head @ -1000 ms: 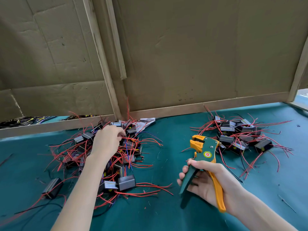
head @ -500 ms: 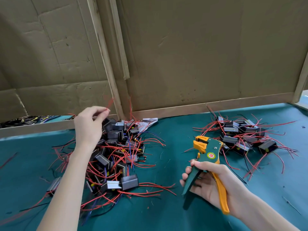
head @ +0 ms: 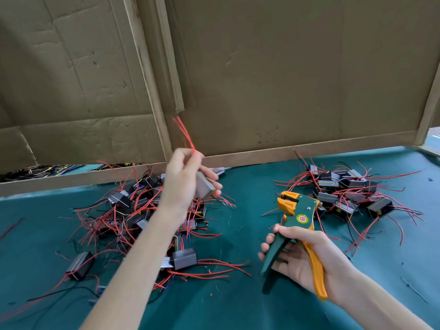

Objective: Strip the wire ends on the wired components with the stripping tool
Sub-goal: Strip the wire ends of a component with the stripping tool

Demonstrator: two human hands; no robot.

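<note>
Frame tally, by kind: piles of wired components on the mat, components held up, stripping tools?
Piles: 2, the left pile and the right pile
Lifted: 1, the held component in the left hand
Tools: 1, the stripping tool in the right hand
Total: 4

Red wires (head: 184,132), a green-and-orange stripping tool (head: 297,215), teal table cover (head: 238,306), brown cardboard wall (head: 285,79).

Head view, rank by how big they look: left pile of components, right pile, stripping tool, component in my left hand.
1. left pile, clearly the widest
2. right pile
3. stripping tool, though nearer the camera
4. held component, blurred
</note>
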